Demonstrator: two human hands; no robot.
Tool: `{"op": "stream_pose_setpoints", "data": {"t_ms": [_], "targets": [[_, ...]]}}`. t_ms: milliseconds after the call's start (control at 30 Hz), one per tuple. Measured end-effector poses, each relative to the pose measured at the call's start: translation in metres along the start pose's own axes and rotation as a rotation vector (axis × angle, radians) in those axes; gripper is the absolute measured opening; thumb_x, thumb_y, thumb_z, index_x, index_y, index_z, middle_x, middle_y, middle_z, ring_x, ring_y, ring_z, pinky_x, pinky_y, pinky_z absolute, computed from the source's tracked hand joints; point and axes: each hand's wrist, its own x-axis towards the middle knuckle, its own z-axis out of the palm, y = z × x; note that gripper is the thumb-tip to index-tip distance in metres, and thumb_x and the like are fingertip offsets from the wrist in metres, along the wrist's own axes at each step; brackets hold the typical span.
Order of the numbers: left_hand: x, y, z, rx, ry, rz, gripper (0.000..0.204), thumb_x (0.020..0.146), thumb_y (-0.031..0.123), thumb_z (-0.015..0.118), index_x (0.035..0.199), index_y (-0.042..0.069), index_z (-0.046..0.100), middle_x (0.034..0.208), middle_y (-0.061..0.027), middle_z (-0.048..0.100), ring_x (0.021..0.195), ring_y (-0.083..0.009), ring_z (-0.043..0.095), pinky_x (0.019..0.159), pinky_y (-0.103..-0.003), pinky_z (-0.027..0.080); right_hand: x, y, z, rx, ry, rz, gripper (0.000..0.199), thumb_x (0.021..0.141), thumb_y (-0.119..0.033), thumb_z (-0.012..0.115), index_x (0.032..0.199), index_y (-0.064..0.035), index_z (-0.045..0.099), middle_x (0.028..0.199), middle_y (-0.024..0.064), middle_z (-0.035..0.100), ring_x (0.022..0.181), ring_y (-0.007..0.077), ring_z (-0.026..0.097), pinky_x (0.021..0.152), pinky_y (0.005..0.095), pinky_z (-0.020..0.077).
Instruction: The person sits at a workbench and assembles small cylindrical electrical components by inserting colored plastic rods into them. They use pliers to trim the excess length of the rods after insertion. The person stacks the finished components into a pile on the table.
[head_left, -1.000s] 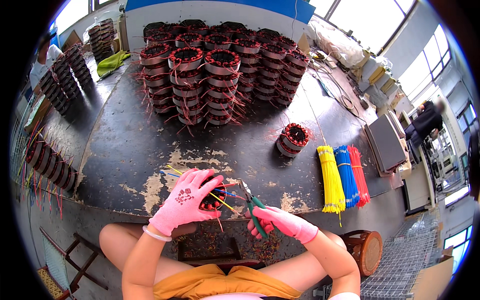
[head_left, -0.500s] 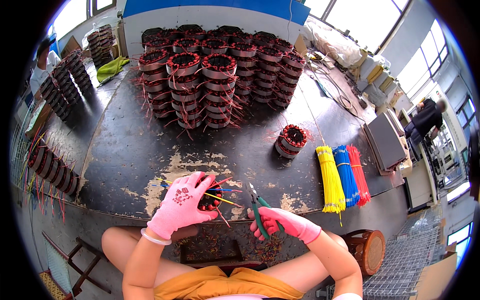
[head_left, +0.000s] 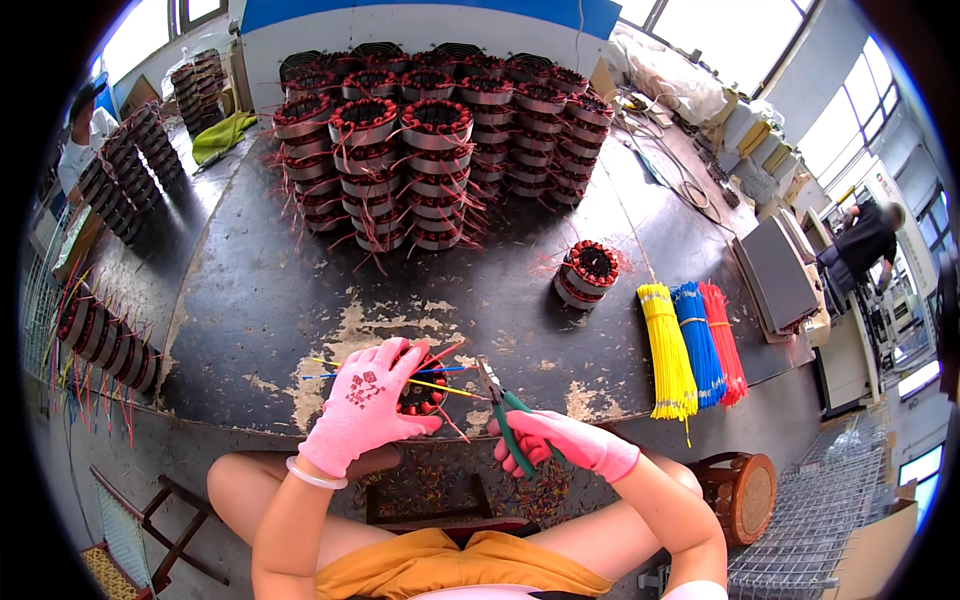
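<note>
At the near edge of the tabletop (head_left: 250,300), clasps a red-wound ring (head_left: 420,400) with the gloved fingers of the left hand (head_left: 365,398), with yellow and blue wires (head_left: 455,390) jutting from it. Just right, grasps green-handled pliers (head_left: 494,390) in the curled fingers of the right hand (head_left: 572,440), tips near the wire ends. Toward the right edge, has yellow, blue and red wire bundles (head_left: 668,355) side by side.

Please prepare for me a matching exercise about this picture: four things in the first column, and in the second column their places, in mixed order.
Things:
1. pliers
2. yellow wire bundle
3. green cloth
4. nearest wound ring

Places:
A. directly left of the blue wire bundle
B. in the left hand
C. in the right hand
D. upper left of the picture

Pairs: 1-C, 2-A, 3-D, 4-B
</note>
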Motion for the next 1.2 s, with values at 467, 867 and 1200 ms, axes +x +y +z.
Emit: {"op": "stream_pose_setpoints", "data": {"t_ms": [467, 867, 1200], "targets": [[0.0, -0.003, -0.008, -0.033, -0.027, 0.019, 0.096, 0.063, 0.046, 0.089, 0.142, 0.004, 0.053, 0.136, -0.0182, 0.055, 0.122, -0.0391, 0.057, 0.104, -0.046, 0.047, -0.002, -0.006, 0.005, -0.05, 0.127, -0.094, 0.051, 0.107, -0.047, 0.048, 0.128, -0.0012, 0.058, 0.095, 0.0071, 0.069, 0.079, 0.0165, 0.069, 0.071, 0.0303, 0.058], [-0.003, 0.012, -0.001, 0.081, 0.043, -0.167, 0.098, 0.063, 0.053, 0.089, 0.137, 0.0, 0.051, 0.124, -0.0161, 0.057, 0.111, -0.0363, 0.061, 0.096, -0.046, 0.049, -0.008, -0.006, -0.003, -0.014, 0.0, 0.035, 0.062, 0.102, -0.055, 0.054, 0.138, -0.0046, 0.052, 0.112, 0.0086, 0.069, 0.093, 0.0165, 0.069, 0.084, 0.031, 0.0563], [-0.002, 0.012, -0.002, 0.058, 0.041, -0.171, 0.097, 0.063, 0.051, 0.089, 0.137, 0.001, 0.051, 0.125, -0.0159, 0.057, 0.111, -0.0362, 0.061, 0.097, -0.046, 0.048, -0.005, -0.019, 0.011, -0.113, 0.056, 0.017, 0.057, 0.106, -0.05, 0.049, 0.137, -0.0028, 0.052, 0.111, 0.0101, 0.069, 0.092, 0.0165, 0.07, 0.081, 0.0284, 0.0561]]}}
